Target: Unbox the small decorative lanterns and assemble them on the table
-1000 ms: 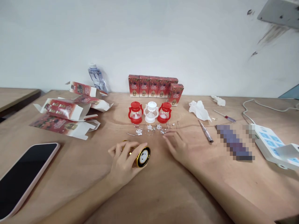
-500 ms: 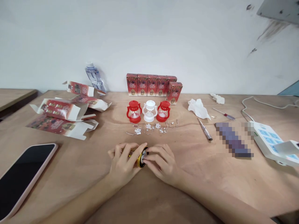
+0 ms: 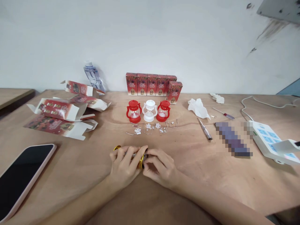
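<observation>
My left hand [image 3: 125, 165] is wrapped round a small gold lantern [image 3: 141, 163], which lies on its side with its base toward the right. The gold top shows past my left fingers. My right hand [image 3: 161, 167] is closed at the base, with thumb and fingertips gripping its dark rim. Anything small under those fingertips is hidden. Beyond the hands stand a red lantern [image 3: 133, 112], a white lantern [image 3: 149, 111] and another red lantern [image 3: 163, 111]. Bent wires and small white parts [image 3: 148, 127] lie before them.
Red boxes [image 3: 152, 85] stand along the wall. Opened cartons [image 3: 56, 109], a bottle [image 3: 93, 76] and a phone [image 3: 23, 178] are at left. At right lie crumpled tissue [image 3: 198, 108], two screwdrivers [image 3: 205, 129], a blurred dark object [image 3: 233, 139] and a power strip [image 3: 269, 139].
The lantern has tilted so its top now shows past my left fingers. My right fingers have shifted from the face of the base to its rim, covering more of it.
</observation>
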The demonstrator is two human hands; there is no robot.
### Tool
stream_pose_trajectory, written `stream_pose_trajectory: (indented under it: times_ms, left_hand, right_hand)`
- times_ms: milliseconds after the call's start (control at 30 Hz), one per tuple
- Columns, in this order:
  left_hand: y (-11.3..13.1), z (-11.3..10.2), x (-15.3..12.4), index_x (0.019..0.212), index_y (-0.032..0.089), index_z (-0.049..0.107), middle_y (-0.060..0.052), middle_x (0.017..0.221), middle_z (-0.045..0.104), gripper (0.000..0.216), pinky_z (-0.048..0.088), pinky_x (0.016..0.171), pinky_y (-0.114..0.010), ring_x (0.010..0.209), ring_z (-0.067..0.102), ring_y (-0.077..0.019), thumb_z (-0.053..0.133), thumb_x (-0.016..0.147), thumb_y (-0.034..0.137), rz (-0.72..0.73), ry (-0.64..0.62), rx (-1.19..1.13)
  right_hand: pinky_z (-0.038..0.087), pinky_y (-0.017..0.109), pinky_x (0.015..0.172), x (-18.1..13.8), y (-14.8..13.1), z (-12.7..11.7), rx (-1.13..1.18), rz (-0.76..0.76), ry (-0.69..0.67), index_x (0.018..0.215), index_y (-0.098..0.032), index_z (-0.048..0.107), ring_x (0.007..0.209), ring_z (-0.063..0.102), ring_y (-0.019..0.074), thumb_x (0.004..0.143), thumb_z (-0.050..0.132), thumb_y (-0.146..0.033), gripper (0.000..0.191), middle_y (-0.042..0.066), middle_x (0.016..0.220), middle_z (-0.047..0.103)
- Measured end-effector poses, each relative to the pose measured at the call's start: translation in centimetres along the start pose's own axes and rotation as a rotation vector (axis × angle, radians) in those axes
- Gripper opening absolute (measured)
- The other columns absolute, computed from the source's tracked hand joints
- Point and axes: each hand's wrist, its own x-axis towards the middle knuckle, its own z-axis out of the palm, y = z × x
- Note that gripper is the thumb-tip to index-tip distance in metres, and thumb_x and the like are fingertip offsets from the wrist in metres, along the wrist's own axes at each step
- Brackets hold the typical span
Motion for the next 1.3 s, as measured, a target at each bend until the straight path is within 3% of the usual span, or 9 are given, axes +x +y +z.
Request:
stream_pose_trajectory:
  times_ms: [300, 467, 767, 867, 1033, 1133, 1233, 1300]
  left_hand:
    - [0.3, -0.1, 0.2, 0.105, 0.018, 0.063, -0.005, 0.075, 0.065, 0.026, 0.026, 0.068, -0.034, 0.076, 0.047, -0.0196, 0.049, 0.084, 0.015, -0.014, 0.014, 0.029]
    - [0.0, 0.0, 0.3, 0.105, 0.017, 0.063, -0.005, 0.075, 0.064, 0.022, 0.025, 0.067, -0.034, 0.075, 0.046, -0.0198, 0.054, 0.085, 0.023, -0.011, 0.024, 0.033]
    - [-0.4, -0.1, 0.2, 0.104, 0.020, 0.064, -0.004, 0.077, 0.065, 0.025, 0.027, 0.067, -0.033, 0.078, 0.046, -0.0205, 0.064, 0.080, 0.023, -0.049, 0.006, 0.014]
    - [-0.7, 0.0, 0.1, 0.104, 0.020, 0.065, -0.005, 0.078, 0.064, 0.024, 0.027, 0.067, -0.033, 0.077, 0.044, -0.0209, 0.063, 0.081, 0.025, -0.079, -0.002, -0.003]
    - [-0.8, 0.1, 0.1, 0.103, 0.019, 0.065, -0.006, 0.080, 0.064, 0.023, 0.027, 0.069, -0.035, 0.078, 0.045, -0.0220, 0.063, 0.081, 0.024, -0.107, 0.005, -0.001]
    - [-0.7, 0.1, 0.1, 0.104, 0.019, 0.064, -0.006, 0.082, 0.065, 0.023, 0.027, 0.070, -0.036, 0.081, 0.047, -0.0227, 0.063, 0.081, 0.026, -0.114, 0.002, -0.017]
    - [-0.6, 0.1, 0.2, 0.105, 0.020, 0.063, -0.005, 0.082, 0.065, 0.024, 0.026, 0.070, -0.036, 0.081, 0.048, -0.0222, 0.062, 0.082, 0.026, -0.117, 0.005, -0.008]
    - [-0.6, 0.0, 0.2, 0.106, 0.022, 0.063, -0.004, 0.082, 0.065, 0.023, 0.026, 0.071, -0.037, 0.082, 0.050, -0.0219, 0.060, 0.084, 0.027, -0.135, 0.009, -0.004]
  right_hand:
    - [0.056, 0.023, 0.065, 0.1, 0.0, 0.2, 0.076, 0.034, 0.037, 0.080, -0.019, 0.056, 0.071, 0.065, 0.0138, 0.073, 0.056, -0.005, 0.015, 0.007, 0.084, 0.067]
    - [0.055, 0.021, 0.065, 0.3, 0.7, -0.1, 0.125, 0.033, 0.011, 0.079, -0.019, 0.056, 0.070, 0.065, 0.0122, 0.072, 0.055, -0.005, 0.015, 0.006, 0.082, 0.066]
    - [0.056, 0.022, 0.071, 0.0, 2.1, -0.7, 0.278, -0.006, -0.027, 0.082, -0.019, 0.057, 0.078, 0.067, 0.0126, 0.074, 0.057, -0.010, 0.012, 0.006, 0.086, 0.066]
    - [0.056, 0.025, 0.075, -0.2, 4.2, -1.1, 0.200, 0.021, -0.039, 0.084, -0.021, 0.057, 0.086, 0.067, 0.0140, 0.077, 0.057, -0.011, 0.012, 0.004, 0.088, 0.066]
    - [0.054, 0.032, 0.076, -0.1, 11.2, -2.0, -0.145, 0.318, 0.083, 0.076, -0.021, 0.057, 0.084, 0.064, 0.0170, 0.078, 0.055, -0.015, 0.007, 0.005, 0.088, 0.062]
    - [0.053, 0.032, 0.071, 0.1, 14.5, -2.5, -0.224, 0.430, 0.039, 0.073, -0.020, 0.057, 0.079, 0.063, 0.0178, 0.077, 0.054, -0.018, 0.006, 0.006, 0.090, 0.060]
    - [0.053, 0.034, 0.070, 0.1, 15.7, -2.6, -0.267, 0.456, -0.025, 0.072, -0.019, 0.058, 0.075, 0.063, 0.0182, 0.079, 0.054, -0.019, 0.007, 0.009, 0.097, 0.058]
    - [0.053, 0.037, 0.074, 0.0, 15.1, -2.5, -0.299, 0.430, -0.024, 0.075, -0.018, 0.059, 0.081, 0.063, 0.0201, 0.081, 0.054, -0.021, 0.008, 0.012, 0.104, 0.057]
